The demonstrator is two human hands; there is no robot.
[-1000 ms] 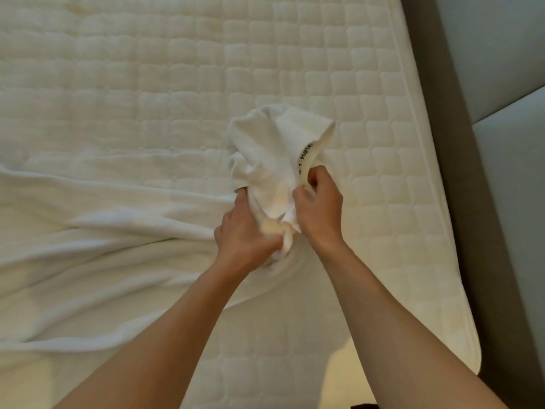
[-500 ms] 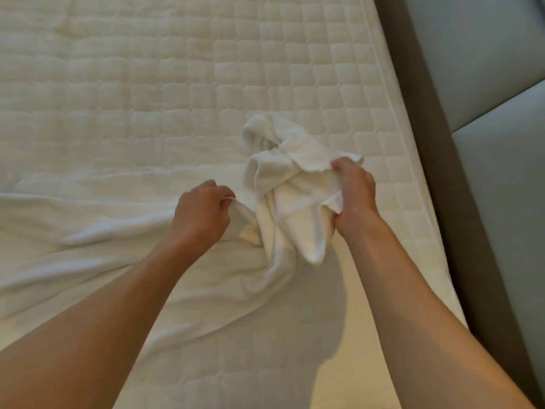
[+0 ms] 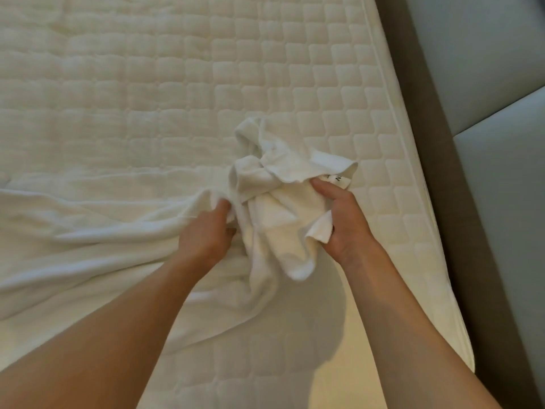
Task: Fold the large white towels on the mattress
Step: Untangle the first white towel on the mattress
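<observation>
Towel [image 3: 274, 219], large, white: one end bunched, the rest trailing left across the mattress [image 3: 177, 84].
Left hand [image 3: 203, 234]: fingers curled round an edge fold.
Right hand [image 3: 342, 219]: fingers gripping the bunched end beside the label [image 3: 339, 179].
Step, as judged: finding corners.
Next, likely: draw hands apart and spread the towel flat.

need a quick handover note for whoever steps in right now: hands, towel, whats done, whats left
Left hand: grips a fold of the white towel beside its bunched end.
Right hand: grips the bunched end, thumb next to a small label.
Towel: one end is bunched and lifted between the hands. The rest lies wrinkled across the mattress, trailing off to the left.
Done: no neat fold visible yet.
Left: probably find the corners, spread it flat, then fold it.
</observation>
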